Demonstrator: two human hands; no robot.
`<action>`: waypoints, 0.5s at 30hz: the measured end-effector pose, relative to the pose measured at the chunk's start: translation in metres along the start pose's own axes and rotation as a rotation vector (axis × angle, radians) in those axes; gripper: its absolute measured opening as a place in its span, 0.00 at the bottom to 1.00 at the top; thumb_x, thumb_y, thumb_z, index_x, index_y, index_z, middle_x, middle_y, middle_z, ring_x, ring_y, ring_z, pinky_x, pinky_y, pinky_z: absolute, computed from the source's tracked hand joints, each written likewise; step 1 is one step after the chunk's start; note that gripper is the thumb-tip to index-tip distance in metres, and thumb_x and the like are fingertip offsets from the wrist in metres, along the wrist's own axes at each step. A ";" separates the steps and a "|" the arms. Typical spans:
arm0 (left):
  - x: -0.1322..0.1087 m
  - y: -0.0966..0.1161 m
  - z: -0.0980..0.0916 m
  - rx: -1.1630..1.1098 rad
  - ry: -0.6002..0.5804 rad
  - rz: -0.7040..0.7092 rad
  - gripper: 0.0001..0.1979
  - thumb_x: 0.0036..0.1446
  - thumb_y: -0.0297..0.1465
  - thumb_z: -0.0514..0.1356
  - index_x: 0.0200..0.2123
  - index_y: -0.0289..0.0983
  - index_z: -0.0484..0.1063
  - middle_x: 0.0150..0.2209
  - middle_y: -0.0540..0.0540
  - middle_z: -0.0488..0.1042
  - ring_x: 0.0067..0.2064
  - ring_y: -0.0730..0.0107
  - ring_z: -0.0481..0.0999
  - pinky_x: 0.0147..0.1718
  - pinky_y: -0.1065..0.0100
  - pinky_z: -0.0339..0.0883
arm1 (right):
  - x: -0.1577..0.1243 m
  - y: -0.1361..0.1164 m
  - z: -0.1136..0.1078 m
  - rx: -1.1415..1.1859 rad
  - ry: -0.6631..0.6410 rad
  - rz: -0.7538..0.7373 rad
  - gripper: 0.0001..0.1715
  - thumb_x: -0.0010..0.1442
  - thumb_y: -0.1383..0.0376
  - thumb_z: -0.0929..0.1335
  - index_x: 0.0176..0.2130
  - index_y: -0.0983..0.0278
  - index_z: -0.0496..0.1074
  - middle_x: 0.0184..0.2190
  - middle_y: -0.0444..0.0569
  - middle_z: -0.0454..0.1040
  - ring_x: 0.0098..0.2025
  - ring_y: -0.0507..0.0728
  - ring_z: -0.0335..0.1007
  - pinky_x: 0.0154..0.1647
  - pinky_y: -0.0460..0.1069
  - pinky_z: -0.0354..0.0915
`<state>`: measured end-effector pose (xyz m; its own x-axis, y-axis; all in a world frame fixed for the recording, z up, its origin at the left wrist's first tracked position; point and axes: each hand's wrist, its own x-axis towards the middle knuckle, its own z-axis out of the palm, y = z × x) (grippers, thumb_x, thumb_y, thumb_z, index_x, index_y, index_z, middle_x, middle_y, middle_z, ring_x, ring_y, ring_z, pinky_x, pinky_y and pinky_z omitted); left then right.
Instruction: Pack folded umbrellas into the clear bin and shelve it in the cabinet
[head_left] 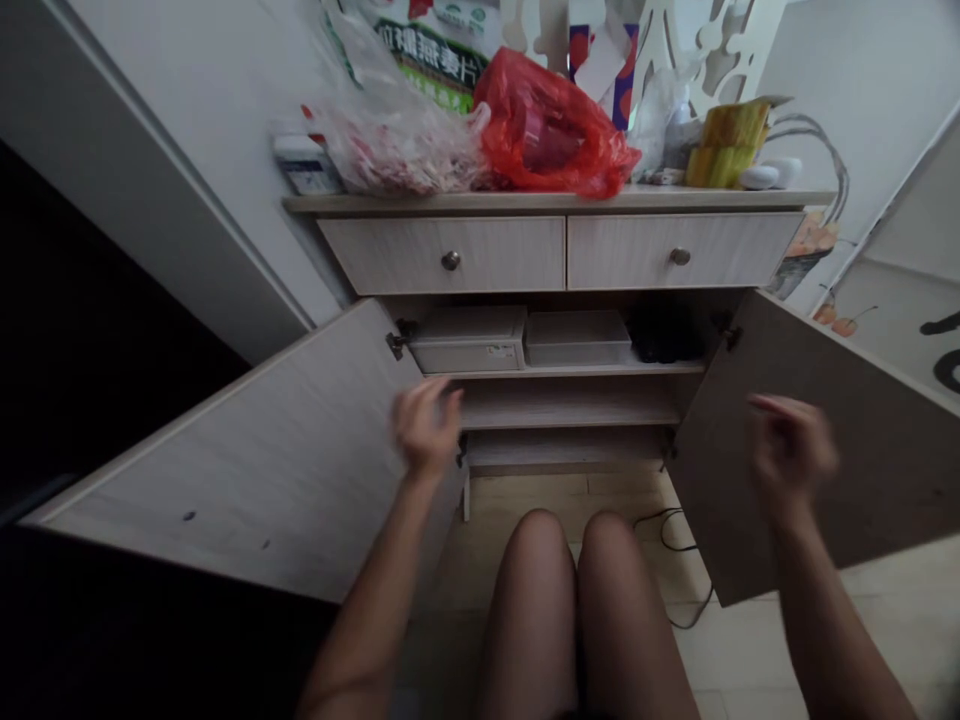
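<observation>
Your bare knees fill the bottom centre of the view, pressed together, with a forearm rising on each side of them.

Your left hand is raised at the mouth of a low cabinet, fingers loosely curled and holding nothing. It sits just in front of the hinged edge of the left door, which stands wide open toward you. Your right hand is lifted in front of the inner face of the right door, also wide open. That hand looks loose and empty too, though motion blur makes it hard to be sure, and you cannot tell whether either hand touches its door.

Between the doors, the upper shelf holds a white box, a second pale box just beside it, and a dark shape too dim to identify. Above the opening are two shut drawers. On the cabinet top lie a red plastic bag and a clear bag, touching each other.

Judging from this, the doors are fully opened and your hands are free between them. Reaching the boxes would call for leaning forward over your knees, since they sit well back.
</observation>
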<state>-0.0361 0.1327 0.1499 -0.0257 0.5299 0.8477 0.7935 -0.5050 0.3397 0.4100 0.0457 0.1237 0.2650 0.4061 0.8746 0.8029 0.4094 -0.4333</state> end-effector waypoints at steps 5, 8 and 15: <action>0.064 0.000 0.132 0.287 -0.573 0.196 0.13 0.64 0.29 0.55 0.47 0.35 0.76 0.49 0.36 0.77 0.52 0.56 0.73 0.50 0.58 0.65 | 0.057 -0.010 0.160 -0.248 -0.681 -0.018 0.20 0.70 0.66 0.60 0.58 0.66 0.67 0.61 0.57 0.67 0.57 0.57 0.67 0.55 0.51 0.65; 0.083 0.000 0.173 0.462 -0.722 0.179 0.14 0.61 0.22 0.54 0.46 0.31 0.77 0.46 0.32 0.78 0.51 0.54 0.73 0.48 0.58 0.63 | 0.077 0.007 0.211 -0.369 -0.848 0.027 0.19 0.67 0.68 0.65 0.57 0.68 0.68 0.58 0.58 0.71 0.51 0.57 0.70 0.50 0.51 0.66; 0.087 -0.005 0.170 0.460 -0.765 0.217 0.13 0.60 0.19 0.54 0.34 0.32 0.80 0.35 0.35 0.79 0.48 0.55 0.73 0.45 0.60 0.62 | 0.087 0.033 0.219 -0.495 -0.930 -0.001 0.21 0.73 0.64 0.57 0.46 0.68 0.76 0.44 0.58 0.76 0.42 0.55 0.73 0.43 0.47 0.65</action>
<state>0.0609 0.2974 0.1522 0.4311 0.8445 0.3178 0.9021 -0.4115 -0.1300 0.3424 0.2735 0.1379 -0.0815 0.9587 0.2724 0.9870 0.1157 -0.1118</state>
